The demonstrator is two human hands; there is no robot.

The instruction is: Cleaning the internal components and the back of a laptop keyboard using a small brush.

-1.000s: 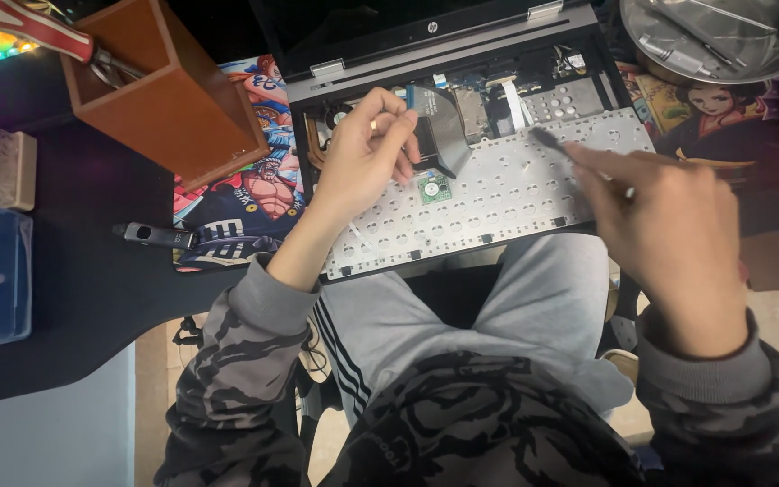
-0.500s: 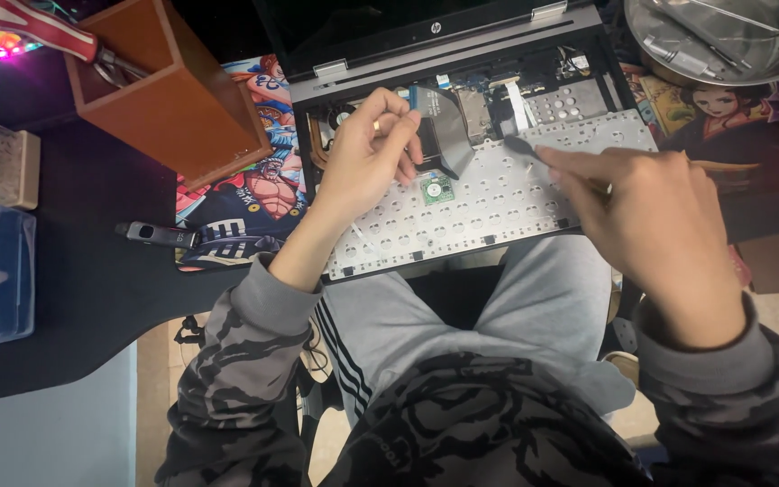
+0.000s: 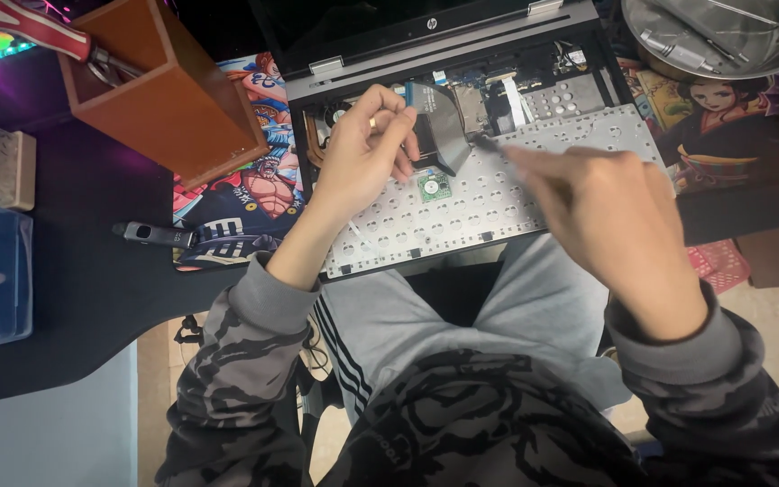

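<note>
while pinching the grey ribbon cable (image 3: 441,126) over the open laptop (image 3: 462,108), left hand (image 3: 362,158) closed, thumb and fingertips on the cable's left edge, ring showing on one finger. curving up from the flipped keyboard (image 3: 462,212) toward the far side, that cable, near the middle of the machine. lying white-backed and face down across the laptop's near half, the keyboard, small green board (image 3: 433,187) on it just below the left hand's fingers. over on the right, right hand (image 3: 610,212) blurred, closed around a thin dark tool (image 3: 489,144), tip meeting the cable's right lower edge; can't tell exactly how the fingers sit on the handle. beyond the cable, bare internals and a fan at far left of the bay. off to the left, wooden box (image 3: 169,90) on a cartoon mat (image 3: 236,194), black pen-like driver (image 3: 151,234) near it on the dark desk (image 3: 83,298). far right, metal bowl (image 3: 723,36) with bits inside. camouflage sleeves and grey trousers down near.
</note>
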